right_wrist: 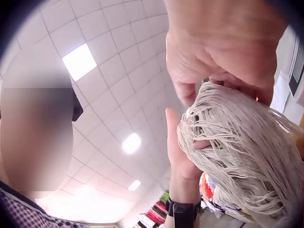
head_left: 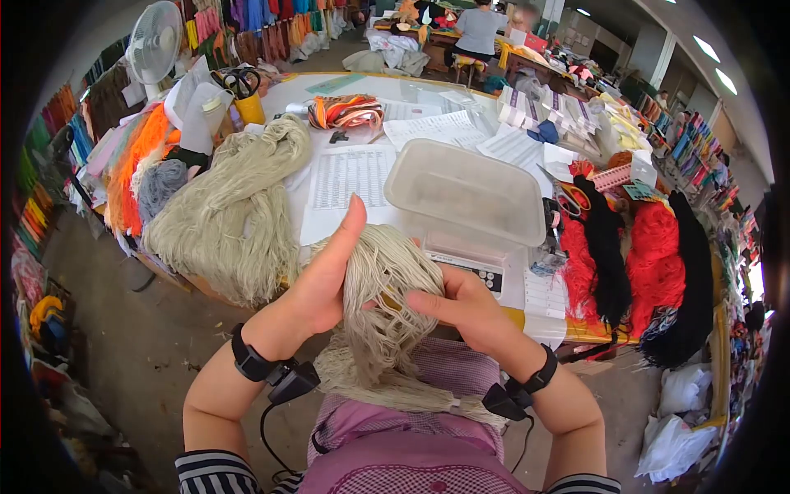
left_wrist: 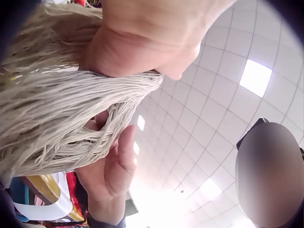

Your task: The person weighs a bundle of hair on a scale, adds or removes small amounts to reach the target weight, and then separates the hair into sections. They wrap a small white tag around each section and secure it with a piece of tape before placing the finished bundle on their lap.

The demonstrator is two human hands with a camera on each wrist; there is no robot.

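A skein of pale beige-grey yarn (head_left: 387, 280) hangs between both hands above the person's lap, its strands spread apart in the middle. The left hand (head_left: 325, 276) holds its left side, thumb pointing up and fingers behind the strands. On the other side the right hand (head_left: 469, 309) grips it, with the thumb across the front and the other fingers mostly hidden behind. A finger (right_wrist: 202, 144) shows through a gap in the strands in the right wrist view. More of the same yarn (head_left: 444, 401) lies across the lap below.
A large beige-grey yarn heap (head_left: 247, 198) covers the table's left side. Ahead are a translucent plastic tub (head_left: 465, 185), a scale (head_left: 490, 278) under it, and printed sheets (head_left: 350, 177). Red yarn (head_left: 654, 267) and black yarn (head_left: 691, 280) hang over the right edge.
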